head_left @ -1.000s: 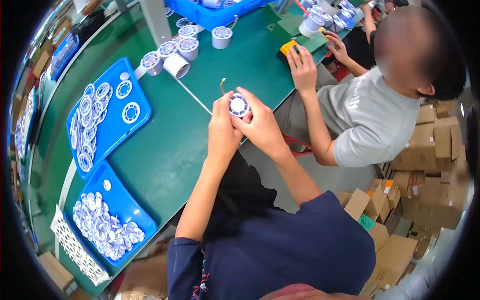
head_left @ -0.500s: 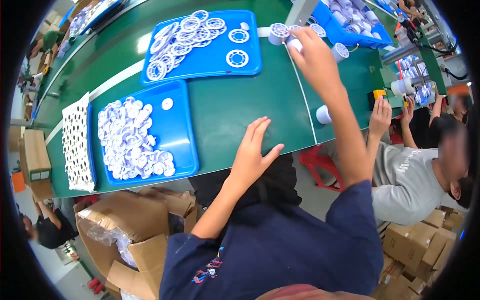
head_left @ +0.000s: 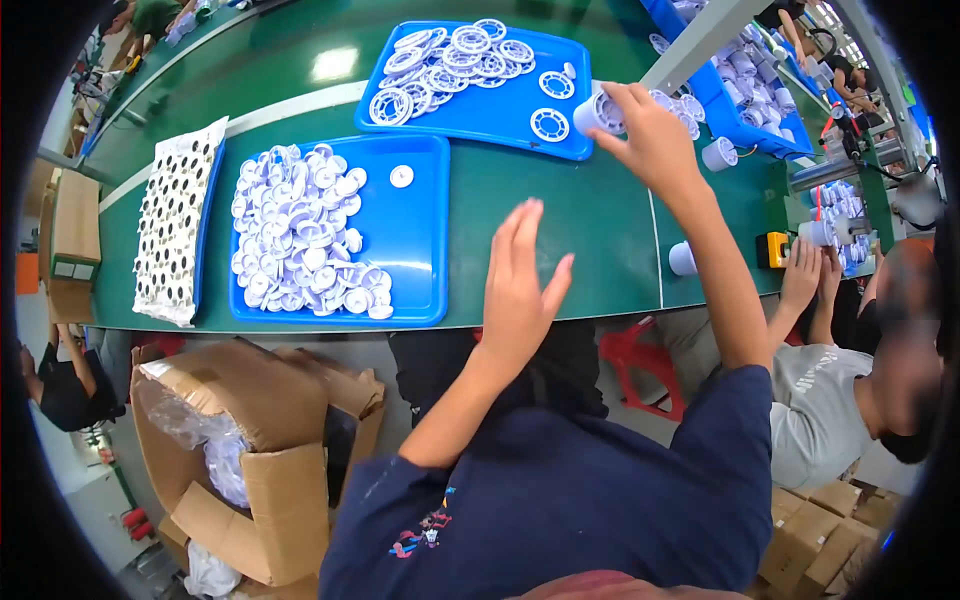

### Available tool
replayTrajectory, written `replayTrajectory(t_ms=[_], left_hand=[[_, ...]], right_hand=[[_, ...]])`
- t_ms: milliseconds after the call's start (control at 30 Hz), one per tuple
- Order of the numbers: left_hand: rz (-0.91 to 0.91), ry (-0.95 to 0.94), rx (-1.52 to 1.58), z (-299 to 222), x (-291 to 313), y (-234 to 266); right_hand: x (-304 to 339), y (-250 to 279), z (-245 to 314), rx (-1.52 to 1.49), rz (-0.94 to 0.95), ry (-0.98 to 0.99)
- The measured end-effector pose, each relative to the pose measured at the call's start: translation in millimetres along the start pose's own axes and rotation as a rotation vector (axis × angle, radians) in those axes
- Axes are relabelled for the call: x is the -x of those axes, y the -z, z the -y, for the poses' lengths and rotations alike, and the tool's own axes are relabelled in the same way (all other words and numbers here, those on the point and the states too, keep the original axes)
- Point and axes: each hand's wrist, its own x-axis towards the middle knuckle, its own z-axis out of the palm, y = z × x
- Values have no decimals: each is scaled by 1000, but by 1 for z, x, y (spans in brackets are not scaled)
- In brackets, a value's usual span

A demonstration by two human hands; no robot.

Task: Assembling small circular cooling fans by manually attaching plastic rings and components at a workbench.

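Note:
My right hand (head_left: 650, 135) grips a white cylindrical plastic part (head_left: 598, 115) above the green table, by the right edge of the upper blue tray (head_left: 470, 133). White slotted rings (head_left: 470, 60) are heaped in that tray, and two lie apart at its right side. Over the table's near edge, my left hand (head_left: 520, 280) is empty with its fingers apart. The nearest tray to it is the lower blue tray (head_left: 415, 250), which holds a pile of small white round caps (head_left: 305, 230) and one cap (head_left: 401, 176) on its own.
A white sheet with black dots (head_left: 180, 220) lies at the left. Another white cylinder (head_left: 682, 259) rests on the table to the right. A blue bin (head_left: 735, 125) of cylinders stands behind a metal post (head_left: 705, 45). A co-worker's hands (head_left: 808, 275) work at the right; cardboard boxes (head_left: 290, 500) sit below.
My right hand has taken a white cylinder from the group at the back and brought it left, nearer the ring tray. My left hand stays open. The whole view has shifted.

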Motion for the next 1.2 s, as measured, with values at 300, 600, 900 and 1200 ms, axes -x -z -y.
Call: replayTrajectory(t_ms=[300, 600, 900, 1200], left_hand=[[65, 53, -78, 47, -12, 0], [24, 125, 8, 40, 18, 19], [63, 9, -31, 44, 20, 22], [87, 61, -50, 47, 18, 21]], right_hand=[[83, -6, 88, -594, 162, 61], [75, -13, 103, -592, 174, 130], [44, -35, 105, -420, 231, 63], [-13, -88, 105, -590, -107, 271]])
